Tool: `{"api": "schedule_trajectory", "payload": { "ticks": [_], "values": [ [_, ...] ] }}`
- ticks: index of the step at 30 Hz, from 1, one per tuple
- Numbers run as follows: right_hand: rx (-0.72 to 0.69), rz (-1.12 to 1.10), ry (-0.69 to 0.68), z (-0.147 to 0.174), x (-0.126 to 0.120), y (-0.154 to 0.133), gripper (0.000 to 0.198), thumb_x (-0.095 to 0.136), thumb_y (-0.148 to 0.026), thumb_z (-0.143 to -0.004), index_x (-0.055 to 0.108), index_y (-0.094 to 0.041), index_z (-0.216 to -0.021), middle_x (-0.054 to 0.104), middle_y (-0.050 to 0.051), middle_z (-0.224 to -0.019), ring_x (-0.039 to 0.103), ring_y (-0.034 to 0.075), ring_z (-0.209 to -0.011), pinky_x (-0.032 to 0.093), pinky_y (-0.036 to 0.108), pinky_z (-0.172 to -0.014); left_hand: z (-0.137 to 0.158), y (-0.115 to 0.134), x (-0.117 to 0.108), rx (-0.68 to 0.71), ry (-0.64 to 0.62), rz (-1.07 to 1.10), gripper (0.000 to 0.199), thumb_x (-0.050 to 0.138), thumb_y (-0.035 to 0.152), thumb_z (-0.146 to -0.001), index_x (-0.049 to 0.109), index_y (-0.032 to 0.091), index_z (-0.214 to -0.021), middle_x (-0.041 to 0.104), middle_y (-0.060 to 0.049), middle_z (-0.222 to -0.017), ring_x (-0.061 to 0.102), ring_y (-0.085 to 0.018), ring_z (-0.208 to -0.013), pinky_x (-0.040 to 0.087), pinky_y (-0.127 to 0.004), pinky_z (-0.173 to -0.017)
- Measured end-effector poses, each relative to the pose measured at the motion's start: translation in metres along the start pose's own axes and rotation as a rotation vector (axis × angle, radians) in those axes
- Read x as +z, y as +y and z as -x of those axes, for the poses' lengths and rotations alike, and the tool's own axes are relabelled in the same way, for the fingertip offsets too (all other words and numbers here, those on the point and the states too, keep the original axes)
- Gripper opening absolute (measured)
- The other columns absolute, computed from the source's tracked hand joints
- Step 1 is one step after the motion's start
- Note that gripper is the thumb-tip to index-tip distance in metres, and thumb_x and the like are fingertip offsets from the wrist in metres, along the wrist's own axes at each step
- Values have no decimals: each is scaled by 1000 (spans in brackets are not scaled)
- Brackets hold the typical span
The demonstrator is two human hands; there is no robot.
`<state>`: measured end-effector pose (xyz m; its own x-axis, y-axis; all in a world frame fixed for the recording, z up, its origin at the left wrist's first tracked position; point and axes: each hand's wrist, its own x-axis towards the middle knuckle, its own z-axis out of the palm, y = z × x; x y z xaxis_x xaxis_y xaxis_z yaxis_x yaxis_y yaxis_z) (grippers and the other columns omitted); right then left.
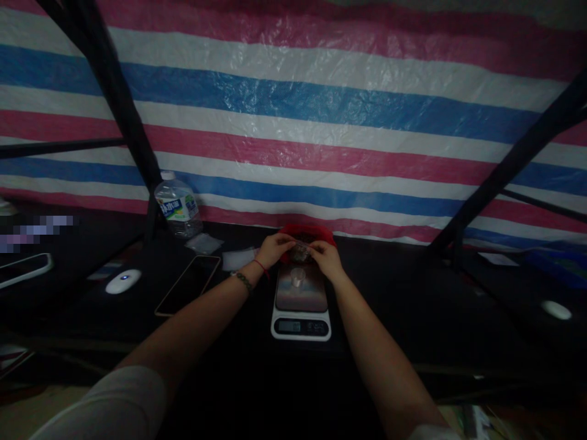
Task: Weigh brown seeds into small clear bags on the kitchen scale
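Striped sheeting (321, 153) hangs beyond both hands (274, 249) (327, 258), which pinch thin, clear, glossy plastic (301, 246).

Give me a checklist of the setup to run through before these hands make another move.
1. Scale flat on the black table: ok.
2. Small clear cup on the weighing plate, untouched by either hand: ok.
3. Display reading: cannot tell; the digits are too small and dim.
4. Clear plastic held at both ends, by left hand and right hand: ok, pinched in the fingers of each.
5. Red bag open behind the scale: ok; what it holds, cannot tell.
6. Phone apart from the scale: ok, off to its left.
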<state>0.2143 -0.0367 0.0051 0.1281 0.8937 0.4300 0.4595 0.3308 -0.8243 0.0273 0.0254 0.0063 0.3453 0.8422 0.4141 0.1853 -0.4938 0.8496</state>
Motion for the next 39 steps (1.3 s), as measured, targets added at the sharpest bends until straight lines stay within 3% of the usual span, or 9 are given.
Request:
{"api": "schedule_trajectory", "payload": {
  "ticks": [9,18,39],
  "values": [
    [-8,-21,1,3,8,1,20,62,-34,-72,69,-17,-80,68,5,-80,61,18,-73,47,28,-68,14,2,-1,24,37,-81,22,60,34,-77,70,16,-83,71,-4,-79,64,-17,-73,51,-27,-69],
    [-167,0,-33,6,10,-3,12,62,-30,-75,66,-18,-74,64,4,-77,59,17,-74,45,27,-67,23,3,0,99,-34,-34,22,61,34,-77,69,15,-85,71,-5,-82,64,-15,-73,52,-26,-68],
    [-296,80,-97,11,12,-19,8,60,-21,-78,67,-21,-76,65,4,-80,60,18,-79,46,29,-71,26,8,4,263,-71,-152,12,59,25,-79,68,18,-83,70,-4,-86,63,-16,-81,48,-28,-77]
  ]
}}
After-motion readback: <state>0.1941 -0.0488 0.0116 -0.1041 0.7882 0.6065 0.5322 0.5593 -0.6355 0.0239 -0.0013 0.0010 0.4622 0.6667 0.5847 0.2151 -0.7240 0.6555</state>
